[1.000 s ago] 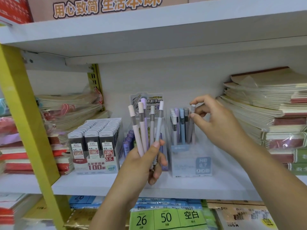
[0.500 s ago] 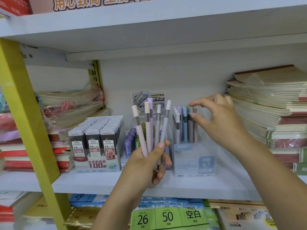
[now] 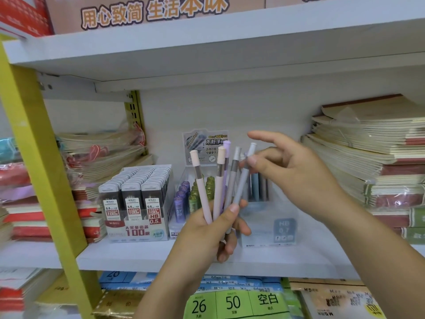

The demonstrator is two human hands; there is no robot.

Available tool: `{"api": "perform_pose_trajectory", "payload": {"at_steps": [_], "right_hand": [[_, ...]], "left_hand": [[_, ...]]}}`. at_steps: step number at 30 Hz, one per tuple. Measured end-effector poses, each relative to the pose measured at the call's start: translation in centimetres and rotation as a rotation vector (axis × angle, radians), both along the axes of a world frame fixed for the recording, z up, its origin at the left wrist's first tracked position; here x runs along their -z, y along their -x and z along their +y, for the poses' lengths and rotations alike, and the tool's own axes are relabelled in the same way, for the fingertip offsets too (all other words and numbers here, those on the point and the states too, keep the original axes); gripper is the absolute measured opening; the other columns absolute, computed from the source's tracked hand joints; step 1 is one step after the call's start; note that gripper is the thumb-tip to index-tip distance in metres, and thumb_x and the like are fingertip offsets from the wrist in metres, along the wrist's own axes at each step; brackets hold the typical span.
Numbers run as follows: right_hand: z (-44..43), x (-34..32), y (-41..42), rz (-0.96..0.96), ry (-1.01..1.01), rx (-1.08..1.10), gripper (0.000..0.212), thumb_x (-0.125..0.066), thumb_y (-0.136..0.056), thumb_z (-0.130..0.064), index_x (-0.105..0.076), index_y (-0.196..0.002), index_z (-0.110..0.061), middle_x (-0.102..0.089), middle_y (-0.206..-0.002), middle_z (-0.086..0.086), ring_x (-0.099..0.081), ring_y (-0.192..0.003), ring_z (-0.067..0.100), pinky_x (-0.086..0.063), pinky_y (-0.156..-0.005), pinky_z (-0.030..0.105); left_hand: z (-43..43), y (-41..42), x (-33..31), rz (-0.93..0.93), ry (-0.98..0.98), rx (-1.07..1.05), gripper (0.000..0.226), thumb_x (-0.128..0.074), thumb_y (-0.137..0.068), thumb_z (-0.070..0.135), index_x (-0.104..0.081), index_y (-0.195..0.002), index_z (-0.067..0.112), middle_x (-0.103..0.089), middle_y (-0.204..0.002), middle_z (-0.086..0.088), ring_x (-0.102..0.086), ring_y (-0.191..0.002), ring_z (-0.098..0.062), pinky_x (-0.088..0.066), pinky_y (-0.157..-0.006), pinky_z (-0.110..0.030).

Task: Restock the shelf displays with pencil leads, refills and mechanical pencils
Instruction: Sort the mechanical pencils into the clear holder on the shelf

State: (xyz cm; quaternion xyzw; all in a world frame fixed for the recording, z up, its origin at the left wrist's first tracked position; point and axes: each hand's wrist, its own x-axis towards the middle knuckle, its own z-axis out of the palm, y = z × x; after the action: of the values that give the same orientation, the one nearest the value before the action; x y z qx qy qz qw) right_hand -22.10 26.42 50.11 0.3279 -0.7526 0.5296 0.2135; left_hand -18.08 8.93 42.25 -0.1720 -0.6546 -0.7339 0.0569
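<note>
My left hand (image 3: 207, 233) is shut on a fan of several pastel mechanical pencils (image 3: 218, 180), pink, purple and grey, held upright in front of the shelf. My right hand (image 3: 294, 171) is at the rightmost grey-blue pencil (image 3: 241, 192), with thumb and a finger pinching it near the cap and the index finger raised. Behind them a clear display box (image 3: 282, 229) marked HB 0.7 holds upright pencils (image 3: 257, 187). To its left are purple and green lead tubes (image 3: 184, 199) and a carton of 0.5 HB lead cases (image 3: 135, 203).
The white shelf board (image 3: 138, 256) carries stacked notebooks at the right (image 3: 379, 162) and wrapped notebooks at the left (image 3: 99, 155). A yellow upright (image 3: 41, 169) stands at the left. Another shelf board (image 3: 207, 42) is overhead. Paper packs (image 3: 232, 302) lie below.
My right hand left the pencils in the clear box and moved left to the fan in my left hand, closing on the rightmost pencil. My left hand stayed put.
</note>
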Motion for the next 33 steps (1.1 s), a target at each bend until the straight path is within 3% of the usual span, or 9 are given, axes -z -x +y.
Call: {"api": "perform_pose_trajectory", "payload": {"at_steps": [3,7,10,13,16,18,21,27,33], "right_hand": [[-0.5,0.0,-0.2,0.007,0.050,-0.036,0.029,-0.067,-0.089,-0.018,-0.058,-0.112,-0.033,-0.074,-0.080,-0.002,-0.069,-0.077,0.012,-0.048,-0.068,0.020],[0.3,-0.9,0.0,0.034,0.285,-0.032,0.024,-0.062,-0.091,-0.009,-0.050,-0.105,-0.026,-0.075,-0.081,0.002,-0.069,-0.067,0.016,-0.048,-0.054,0.021],[1.5,-1.6,-0.1,0.162,0.379,0.050,0.024,-0.059,-0.094,-0.011,-0.046,-0.102,-0.030,-0.074,-0.084,0.001,-0.071,-0.072,0.017,-0.048,-0.055,0.017],[2.0,-1.7,0.0,0.221,0.266,0.118,0.028,-0.060,-0.093,-0.013,-0.046,-0.100,-0.037,-0.073,-0.085,0.000,-0.070,-0.077,0.015,-0.051,-0.062,0.022],[1.6,-1.2,0.4,0.186,0.087,0.162,0.029,-0.063,-0.090,-0.016,-0.048,-0.098,-0.039,-0.072,-0.081,0.002,-0.068,-0.076,0.022,-0.054,-0.069,0.046],[1.2,-0.7,0.6,0.146,0.019,0.133,0.027,-0.064,-0.089,-0.017,-0.049,-0.098,-0.038,-0.070,-0.079,0.001,-0.067,-0.074,0.024,-0.053,-0.074,0.053],[0.7,-0.1,0.7,0.132,-0.040,0.103,0.027,-0.066,-0.088,-0.018,-0.051,-0.098,-0.037,-0.068,-0.077,-0.002,-0.065,-0.073,0.021,-0.053,-0.076,0.051],[0.2,0.2,0.6,0.144,-0.143,0.099,0.026,-0.067,-0.088,-0.020,-0.051,-0.099,-0.038,-0.070,-0.079,-0.005,-0.063,-0.069,0.010,-0.052,-0.071,0.031],[0.3,0.1,0.6,0.103,-0.147,0.075,0.024,-0.068,-0.087,-0.019,-0.052,-0.096,-0.035,-0.071,-0.075,-0.003,-0.067,-0.067,0.014,-0.055,-0.070,0.036]], "left_hand": [[0.3,-0.1,0.0,-0.001,-0.001,0.019,0.027,-0.062,-0.085,0.047,-0.075,-0.105,0.033,-0.072,-0.081,-0.005,-0.046,-0.047,-0.010,-0.035,-0.041,-0.021],[-0.1,0.0,0.1,-0.007,-0.015,-0.009,0.029,-0.062,-0.083,0.046,-0.076,-0.103,0.031,-0.073,-0.083,-0.007,-0.045,-0.047,-0.009,-0.034,-0.041,-0.021],[-0.8,0.2,0.2,-0.015,-0.028,-0.022,0.029,-0.060,-0.085,0.043,-0.075,-0.105,0.029,-0.066,-0.073,-0.003,-0.037,-0.046,-0.009,-0.029,-0.041,-0.021],[-1.1,0.6,0.2,-0.035,-0.042,-0.042,0.026,-0.059,-0.086,0.039,-0.075,-0.103,0.028,-0.056,-0.064,0.000,-0.030,-0.045,-0.009,-0.026,-0.040,-0.019],[-1.2,0.7,0.4,-0.050,-0.018,-0.060,0.025,-0.059,-0.088,0.039,-0.075,-0.103,0.028,-0.051,-0.062,0.002,-0.027,-0.045,-0.009,-0.025,-0.039,-0.018],[-1.2,0.8,0.5,-0.058,0.000,-0.067,0.023,-0.057,-0.092,0.037,-0.075,-0.103,0.028,-0.050,-0.062,0.002,-0.027,-0.045,-0.009,-0.025,-0.039,-0.019],[-1.1,0.8,0.7,-0.064,0.009,-0.068,0.022,-0.055,-0.097,0.033,-0.075,-0.103,0.029,-0.048,-0.062,0.003,-0.027,-0.045,-0.009,-0.024,-0.040,-0.019],[-0.9,0.7,0.8,-0.056,0.031,-0.053,0.026,-0.059,-0.086,0.043,-0.075,-0.101,0.029,-0.048,-0.062,0.002,-0.028,-0.045,-0.009,-0.024,-0.040,-0.019],[-1.0,0.8,0.9,-0.056,0.036,-0.049,0.029,-0.060,-0.082,0.045,-0.075,-0.101,0.030,-0.048,-0.062,0.002,-0.027,-0.045,-0.010,-0.024,-0.040,-0.019]]}}
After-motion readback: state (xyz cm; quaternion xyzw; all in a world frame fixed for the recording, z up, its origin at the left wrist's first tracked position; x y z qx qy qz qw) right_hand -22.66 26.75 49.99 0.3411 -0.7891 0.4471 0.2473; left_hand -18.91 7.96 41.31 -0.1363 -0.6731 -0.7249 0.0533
